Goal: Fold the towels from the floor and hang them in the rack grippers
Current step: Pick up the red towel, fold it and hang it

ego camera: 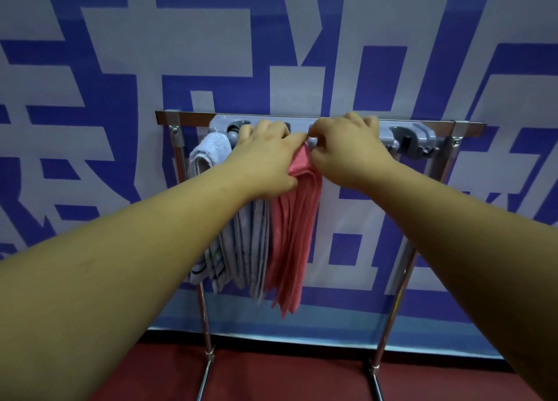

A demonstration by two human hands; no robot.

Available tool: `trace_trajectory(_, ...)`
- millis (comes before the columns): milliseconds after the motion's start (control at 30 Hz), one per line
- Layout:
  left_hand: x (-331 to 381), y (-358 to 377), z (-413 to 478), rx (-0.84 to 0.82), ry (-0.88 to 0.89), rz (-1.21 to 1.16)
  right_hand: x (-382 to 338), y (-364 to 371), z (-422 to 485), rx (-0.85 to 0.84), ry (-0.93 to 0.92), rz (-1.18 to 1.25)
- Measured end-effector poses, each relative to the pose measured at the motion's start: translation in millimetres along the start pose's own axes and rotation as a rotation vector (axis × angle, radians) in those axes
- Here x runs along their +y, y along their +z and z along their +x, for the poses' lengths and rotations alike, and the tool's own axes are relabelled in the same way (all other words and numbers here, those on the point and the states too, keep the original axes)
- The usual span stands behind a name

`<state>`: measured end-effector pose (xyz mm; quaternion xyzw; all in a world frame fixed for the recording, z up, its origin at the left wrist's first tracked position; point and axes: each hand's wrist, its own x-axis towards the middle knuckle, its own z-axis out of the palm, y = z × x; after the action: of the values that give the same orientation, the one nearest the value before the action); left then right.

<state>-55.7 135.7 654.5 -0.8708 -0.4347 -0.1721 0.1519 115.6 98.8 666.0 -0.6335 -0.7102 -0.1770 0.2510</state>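
Note:
A folded pink towel (291, 237) hangs from the grey gripper strip (419, 138) of the metal rack (401, 280). My left hand (265, 156) and my right hand (347, 153) both pinch the towel's top fold against the strip near its middle. To its left hang a grey towel (255, 249) and a white towel (210, 153), whose top is bunched at the leftmost gripper. The slot behind my hands is hidden.
A blue and white patterned banner (120, 68) covers the wall right behind the rack. The rack's two chrome legs stand on a dark red floor (287, 376). An unoccupied gripper (406, 142) sits at the strip's right end.

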Motion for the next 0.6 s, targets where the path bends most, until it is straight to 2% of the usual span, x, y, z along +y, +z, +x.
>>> trace_trajectory(167, 7, -6, -4, 0.076, -0.039, -0.016, -11, 5, -25, -0.093, -0.028, 0.046)
trace_trajectory(300, 7, -6, -6, 0.073, -0.065, 0.001, -25, 15, -31, -0.210, 0.102, 0.097)
trace_trajectory(500, 9, -5, -5, 0.052, -0.072, 0.041, -26, 17, -24, -0.006, 0.184, 0.077)
trace_trajectory(600, 7, -5, -4, 0.026, -0.073, 0.091, -27, 15, -26, -0.018, 0.150, 0.018)
